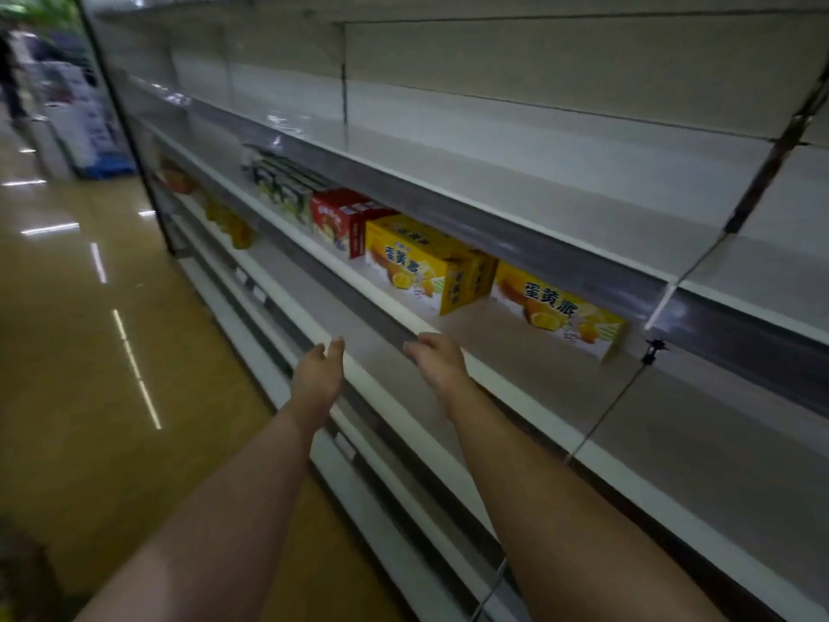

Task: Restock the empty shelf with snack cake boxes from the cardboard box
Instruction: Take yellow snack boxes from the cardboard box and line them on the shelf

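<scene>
Both hands were empty, fingers loose: the left hand [319,374] and right hand [437,363] reached at the shelf [394,314] edge; just beyond them stood yellow snack cake boxes [428,262]; red box [343,220] farther left; glossy floor [80,307] below.

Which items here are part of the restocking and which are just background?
Job: shelf; yellow snack cake boxes; red box; green boxes; left hand and right hand, both empty.
Background: bagged goods on lower shelf; distant display.
</scene>
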